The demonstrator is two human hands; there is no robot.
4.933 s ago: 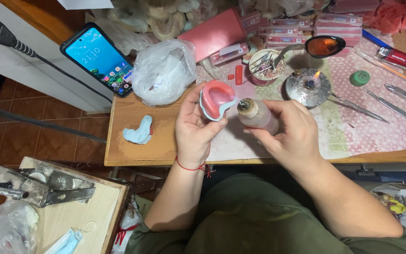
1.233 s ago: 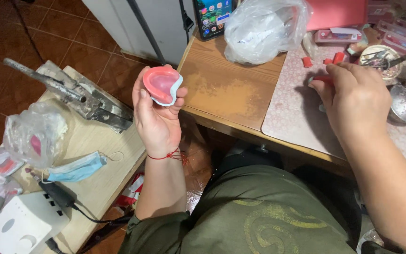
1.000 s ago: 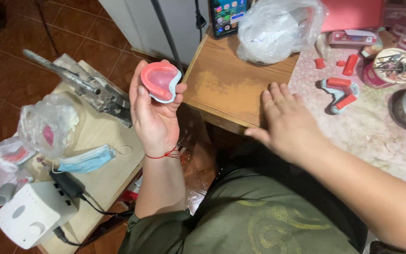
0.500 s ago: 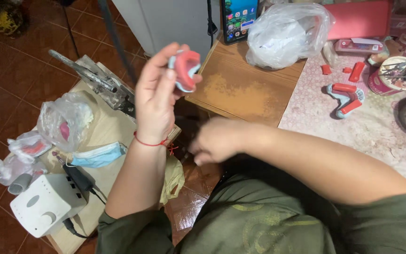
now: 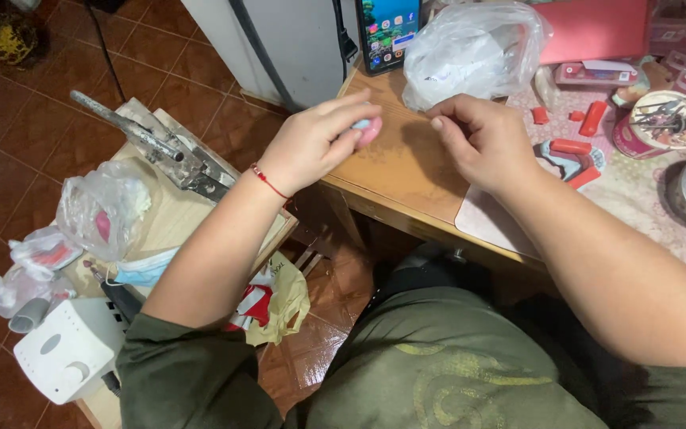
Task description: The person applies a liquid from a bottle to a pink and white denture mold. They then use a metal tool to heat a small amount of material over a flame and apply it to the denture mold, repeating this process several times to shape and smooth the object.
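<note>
Pink cast (image 5: 368, 129) is gripped in closed left hand (image 5: 315, 147), over desk (image 5: 406, 171); right hand (image 5: 482, 143), fingers curled and empty, is just beside it on the right, approx. level.

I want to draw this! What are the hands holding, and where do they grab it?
The left hand pinches a small pink and pale blue piece by its near edge. The right hand holds nothing visible.
</note>
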